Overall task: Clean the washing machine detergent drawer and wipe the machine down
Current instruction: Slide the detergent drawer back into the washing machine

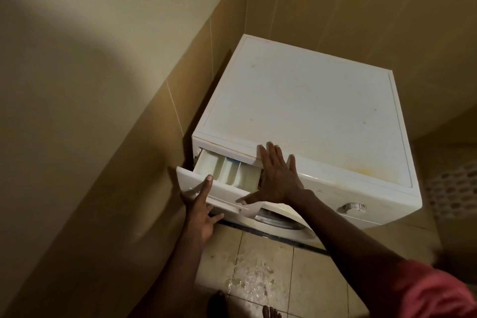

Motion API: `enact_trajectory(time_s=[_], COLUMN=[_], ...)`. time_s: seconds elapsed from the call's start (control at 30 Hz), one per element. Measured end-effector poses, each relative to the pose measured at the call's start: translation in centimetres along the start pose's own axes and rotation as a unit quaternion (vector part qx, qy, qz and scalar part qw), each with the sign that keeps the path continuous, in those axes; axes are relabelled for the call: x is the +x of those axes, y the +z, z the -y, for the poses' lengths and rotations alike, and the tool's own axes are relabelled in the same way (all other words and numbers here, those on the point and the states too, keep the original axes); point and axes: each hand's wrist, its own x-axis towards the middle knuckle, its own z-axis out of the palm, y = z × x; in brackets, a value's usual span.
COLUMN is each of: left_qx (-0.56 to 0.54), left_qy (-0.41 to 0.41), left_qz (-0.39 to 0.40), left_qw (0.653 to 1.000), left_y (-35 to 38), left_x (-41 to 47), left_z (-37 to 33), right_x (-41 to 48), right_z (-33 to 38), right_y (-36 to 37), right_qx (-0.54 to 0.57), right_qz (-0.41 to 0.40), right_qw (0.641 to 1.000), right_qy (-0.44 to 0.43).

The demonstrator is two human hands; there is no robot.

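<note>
1. A white washing machine (296,111) stands in a tiled corner, seen from above; its drawer (227,173) is pulled partly out at the front left, showing three pale compartments and a touch of blue at the back of the middle one; the drawer's rear is hidden inside the machine.
2. The left hand (198,204) grasps the drawer's front panel, thumb laid over the top edge, fingers curled beneath; the fingertips are partly hidden under the panel.
3. The right hand (276,175) lies released and flat, fingers spread over the machine's front top edge just right of the drawer opening, thumb stretched toward the drawer's front panel; it covers the drawer's right-hand end.
4. A dial (354,207) sits on the machine's front to the right, its markings too small to read; the round door (278,219) below shows only as a curved sliver, the rest cut off by the right forearm and the steep angle.
5. The machine's top carries faint specks and a yellowish stain near its front right corner.
6. A white perforated basket (454,188) stands to the right in shadow, cut off by the frame edge.
7. The tiled floor (258,273) in front glistens with wet patches; toes (219,302) show dimly at the bottom edge; a red sleeve (433,292) fills the lower right corner, only partly in frame.
</note>
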Motion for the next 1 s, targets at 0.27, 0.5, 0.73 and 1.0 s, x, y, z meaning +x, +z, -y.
enact_trajectory(time_s=[0.27, 0.5, 0.73, 1.0], left_qx=[0.002, -0.012, 0.003, 0.033], left_qy=[-0.006, -0.041, -0.029, 0.003], left_qz=[0.006, 0.035, 0.018, -0.047], left_qw=[1.000, 0.998, 0.999, 0.998], left_y=[1.4, 4.1, 6.2, 6.4], left_x=[1.5, 2.7, 4.0, 6.2], left_z=[-0.8, -2.0, -2.8, -2.0], right_x=[1.1, 2.1, 3.0, 3.7], right_z=[-0.3, -0.4, -0.5, -0.6], right_y=[-0.9, -1.4, -1.5, -1.9], right_qx=[-0.024, 0.010, 0.004, -0.001], right_qz=[-0.062, -0.114, -0.146, -0.156], right_qw=[0.998, 0.993, 0.989, 0.988], right_qy=[-0.004, 0.001, 0.011, 0.015])
